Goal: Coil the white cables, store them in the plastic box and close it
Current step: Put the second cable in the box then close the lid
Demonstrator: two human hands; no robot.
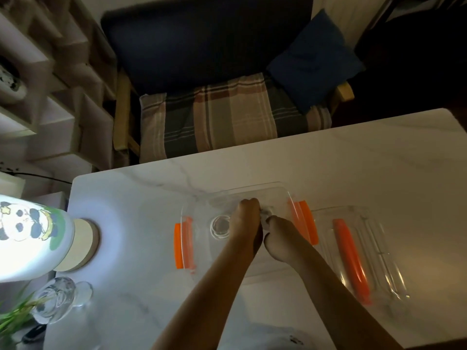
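My two hands met inside the clear plastic box (252,195), and between them sat a small pale bundle that I took for one of the white cables (265,215), though blur and my own fingers hid most of it. My left hand (246,218) was curled with its fingertips closed against that bundle; my right hand (279,236) was bunched just beside it, thumb side toward the cable, but whether it actually pinched anything I could not tell. A second coil (220,227) lay on the box floor just left of my left hand, a round pale ring seen through glare. So I counted two cables at most, neither sharply visible. The box carried two orange latches, one on its left end (182,245) and one on its right end (304,224). Its transparent lid (364,251) lay off, on the white marble-patterned table (151,198) just to the right of the box, with one orange handle bar (350,258) running along it. At the far left stood a glowing white lamp (27,236) printed with a cartoon panda, cut off by the frame edge; I could read no writing on it. Near it stood one clear glass vase (59,301) holding green leaves, also partly cut off. Beyond the table was a chair with a plaid cushion (217,114) and a blue pillow (316,61).
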